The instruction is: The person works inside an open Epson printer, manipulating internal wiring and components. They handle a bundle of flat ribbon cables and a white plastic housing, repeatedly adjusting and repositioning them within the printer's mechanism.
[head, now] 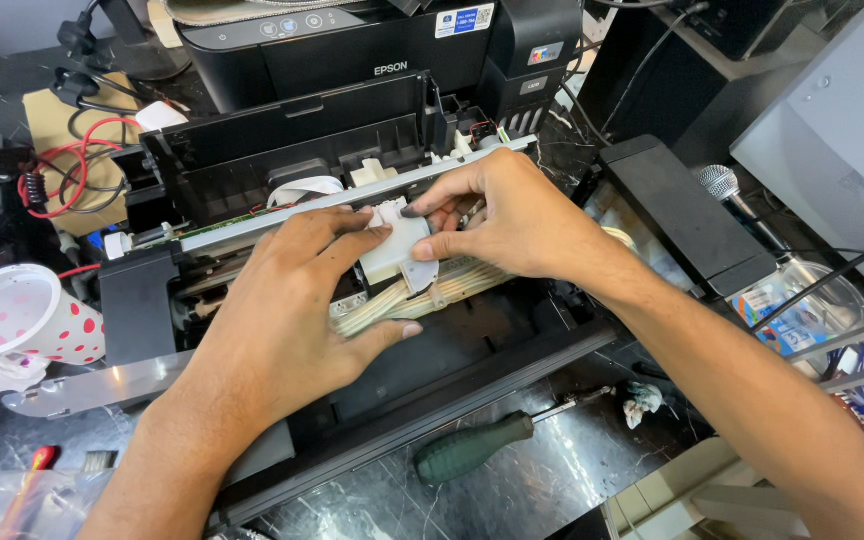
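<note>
Right hand (512, 222), white carriage (392, 245) — upright

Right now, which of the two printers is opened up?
The nearer black printer, under both hands: cover off, white carriage part and ribbon tubes exposed. The second printer behind it is closed.

We count two hands, the left hand (282, 300) and the right hand (512, 220), both on one white carriage block (392, 245) inside one opened black printer (282, 190). A second printer (372, 45) stands at the bench's far edge. We see one green-handled screwdriver (477, 447) near the front edge, one spotted paper cup (22, 315) at the left edge, and one microphone (727, 190) toward the right.
</note>
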